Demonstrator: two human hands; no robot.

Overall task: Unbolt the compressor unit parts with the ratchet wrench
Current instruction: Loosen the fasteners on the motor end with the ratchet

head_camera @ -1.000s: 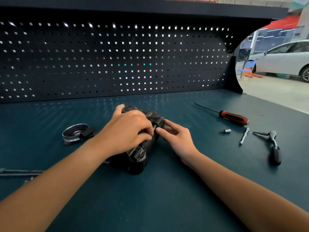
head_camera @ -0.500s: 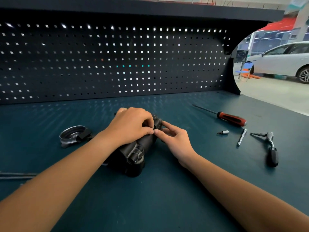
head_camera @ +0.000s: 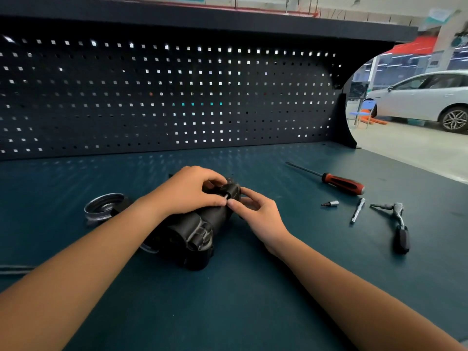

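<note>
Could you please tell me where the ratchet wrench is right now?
In the head view, the ratchet wrench lies far right on the bench, beside the extension bar.

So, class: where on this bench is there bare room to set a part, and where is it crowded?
Free: the near bench in front of the compressor, and the strip between it and the pegboard. Crowded: right, where screwdriver, socket bit, extension bar and ratchet wrench lie together; left, the metal ring.
</note>
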